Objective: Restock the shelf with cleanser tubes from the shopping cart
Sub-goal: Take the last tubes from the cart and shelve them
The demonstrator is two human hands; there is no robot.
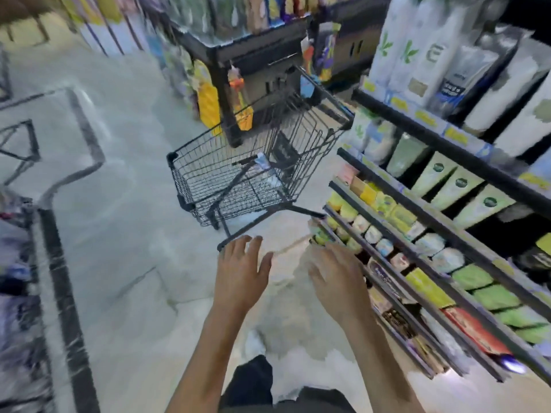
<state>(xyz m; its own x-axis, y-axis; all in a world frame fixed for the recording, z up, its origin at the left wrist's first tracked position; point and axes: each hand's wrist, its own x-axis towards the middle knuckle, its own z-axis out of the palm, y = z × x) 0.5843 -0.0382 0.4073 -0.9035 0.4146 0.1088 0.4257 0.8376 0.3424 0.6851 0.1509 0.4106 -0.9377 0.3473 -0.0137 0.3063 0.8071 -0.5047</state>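
Both hands out front, empty: left hand (242, 268) w/ fingers spread, just short of cart (238, 174) handle; right hand (338, 274) flat, fingers relaxed, near lower shelf (417, 265) edge. Green tubes (460, 186) on shelf at right; blurry pkg in cart, can't ID.

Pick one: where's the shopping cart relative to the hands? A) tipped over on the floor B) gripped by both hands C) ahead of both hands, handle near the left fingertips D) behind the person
C: the shopping cart stands upright ahead, its handle bar just beyond the left hand; the right hand is open, holding nothing.
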